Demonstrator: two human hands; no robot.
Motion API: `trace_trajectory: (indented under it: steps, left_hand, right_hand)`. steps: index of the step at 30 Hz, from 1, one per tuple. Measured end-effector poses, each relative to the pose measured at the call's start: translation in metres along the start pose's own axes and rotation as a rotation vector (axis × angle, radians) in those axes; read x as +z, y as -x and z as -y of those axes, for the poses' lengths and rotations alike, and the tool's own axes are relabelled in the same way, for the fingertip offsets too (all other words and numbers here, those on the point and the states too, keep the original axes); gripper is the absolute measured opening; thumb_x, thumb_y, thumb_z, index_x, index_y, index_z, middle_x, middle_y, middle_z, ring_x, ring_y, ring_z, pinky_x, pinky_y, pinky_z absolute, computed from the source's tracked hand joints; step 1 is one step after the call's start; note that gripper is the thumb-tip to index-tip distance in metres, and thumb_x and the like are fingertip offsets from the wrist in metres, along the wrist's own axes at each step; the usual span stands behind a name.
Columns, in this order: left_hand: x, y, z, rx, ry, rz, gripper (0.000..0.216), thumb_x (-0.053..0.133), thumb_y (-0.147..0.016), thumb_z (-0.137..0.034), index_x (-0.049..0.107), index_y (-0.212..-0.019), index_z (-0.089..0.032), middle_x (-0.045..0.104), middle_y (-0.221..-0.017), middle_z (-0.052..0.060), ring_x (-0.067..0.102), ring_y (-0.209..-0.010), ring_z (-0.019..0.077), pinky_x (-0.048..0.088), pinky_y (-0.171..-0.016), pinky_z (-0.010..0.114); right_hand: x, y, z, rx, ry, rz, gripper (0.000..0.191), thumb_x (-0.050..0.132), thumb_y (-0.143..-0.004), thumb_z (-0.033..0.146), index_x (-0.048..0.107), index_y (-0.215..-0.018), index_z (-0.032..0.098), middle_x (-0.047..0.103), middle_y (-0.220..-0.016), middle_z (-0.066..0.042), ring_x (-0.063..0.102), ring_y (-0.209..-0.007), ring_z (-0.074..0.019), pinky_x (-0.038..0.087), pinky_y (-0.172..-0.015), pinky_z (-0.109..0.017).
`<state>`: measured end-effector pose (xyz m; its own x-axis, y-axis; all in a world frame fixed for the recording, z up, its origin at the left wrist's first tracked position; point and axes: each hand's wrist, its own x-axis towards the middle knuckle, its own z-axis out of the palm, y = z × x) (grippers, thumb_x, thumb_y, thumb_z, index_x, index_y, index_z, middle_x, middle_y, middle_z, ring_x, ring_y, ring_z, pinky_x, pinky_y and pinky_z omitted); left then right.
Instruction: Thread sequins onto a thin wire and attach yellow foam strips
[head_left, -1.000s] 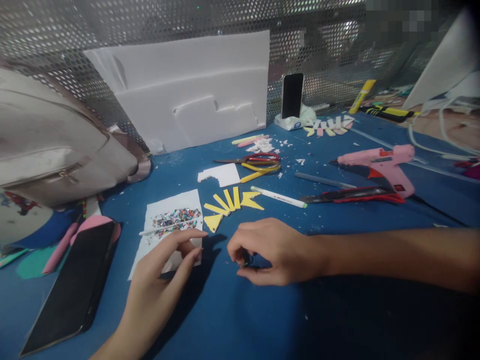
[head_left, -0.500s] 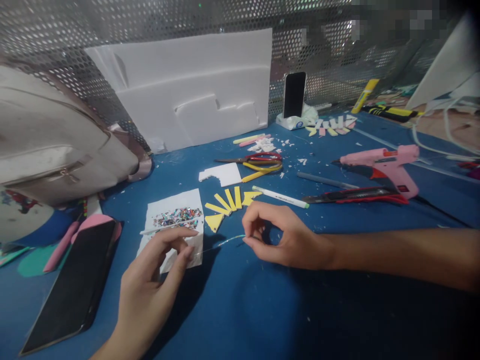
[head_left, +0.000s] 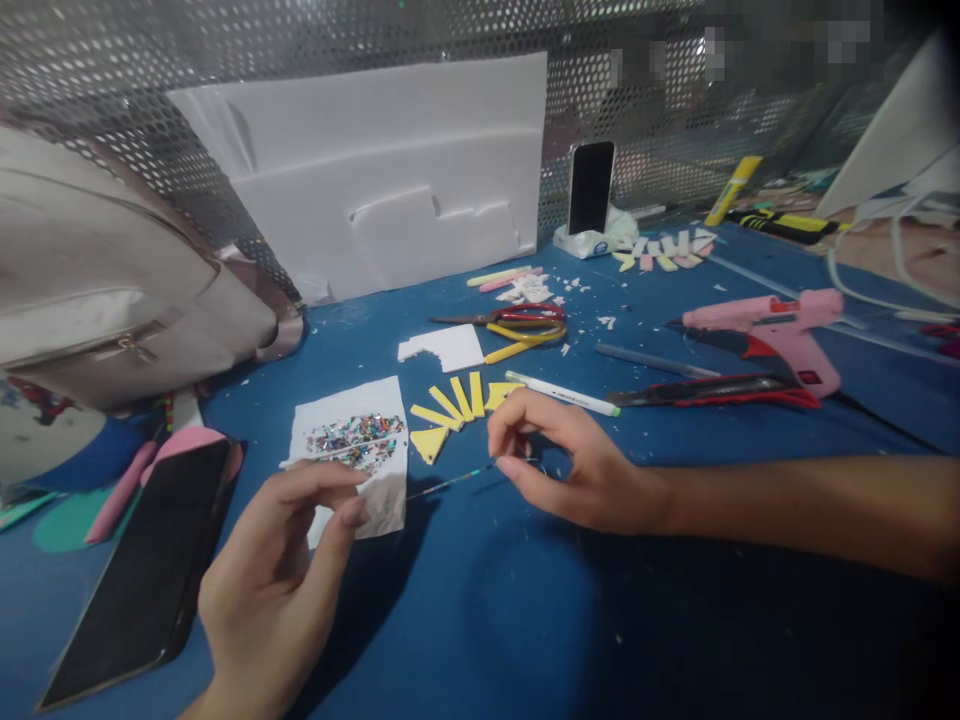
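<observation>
A thin glittery strand point(head_left: 450, 483) runs nearly straight between my two hands, just above the blue table. My right hand point(head_left: 574, 460) pinches its right end between thumb and forefinger, with the other fingers curled. My left hand point(head_left: 281, 565) is closed in a pinch in line with the other end, though the strand fades from sight against the white paper. That creased sheet of paper point(head_left: 386, 510) lies behind my left fingertips, with a pile of multicoloured glitter flakes point(head_left: 360, 432) on it. Yellow cut strips point(head_left: 459, 402) fan out beside the paper.
Scissors point(head_left: 525, 322), a white marker point(head_left: 562, 392), a red utility knife point(head_left: 712, 388) and a pink glue gun point(head_left: 780, 325) lie beyond my right hand. A dark phone point(head_left: 142, 570) lies at left, near a pale backpack point(head_left: 112, 270). White boards point(head_left: 390, 150) lean at the back.
My left hand has moved left and slightly down, away from my right hand, and more of the strand shows between them. My right hand has barely shifted.
</observation>
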<state>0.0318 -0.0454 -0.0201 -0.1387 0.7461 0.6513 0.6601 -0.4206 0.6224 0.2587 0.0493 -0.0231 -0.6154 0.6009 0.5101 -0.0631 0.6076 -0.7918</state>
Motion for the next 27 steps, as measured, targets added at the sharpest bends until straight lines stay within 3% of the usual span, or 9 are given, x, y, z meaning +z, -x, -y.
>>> trace_trajectory:
  steps: [6,13,27]
  left_hand:
    - [-0.0001,0.0002,-0.0013,-0.014,-0.025,-0.018,0.014,0.06,-0.082,-0.012,0.064,-0.093,-0.021,0.063,-0.078,-0.003,0.06,-0.066,0.0104,0.055,-0.066,0.018]
    - [-0.0011,-0.0004,-0.0041,-0.026,-0.024,-0.002,0.017,0.062,-0.081,-0.007,0.063,-0.093,-0.019,0.063,-0.076,-0.002,0.061,-0.066,0.0104,0.055,-0.065,0.019]
    - [-0.0022,0.0001,-0.0031,-0.029,-0.042,-0.004,0.019,0.061,-0.081,-0.005,0.063,-0.095,-0.018,0.063,-0.078,-0.002,0.061,-0.067,0.01,0.055,-0.068,0.019]
  right_hand:
    - [-0.0012,0.0005,0.0008,-0.018,-0.031,-0.002,0.015,0.049,-0.083,0.003,0.054,-0.091,0.014,0.053,-0.085,-0.001,0.05,-0.072,-0.0091,0.044,-0.066,-0.023]
    - [-0.0022,0.001,0.0,0.066,-0.069,-0.003,0.012,0.048,-0.087,0.006,0.052,-0.093,0.015,0.051,-0.085,-0.001,0.049,-0.064,-0.0067,0.043,-0.06,-0.022]
    - [-0.0003,-0.0006,-0.0053,0.211,-0.332,-0.052,0.005,0.043,-0.097,0.015,0.048,-0.099,0.017,0.041,-0.056,0.008,0.04,-0.051,-0.0066,0.033,-0.052,-0.021]
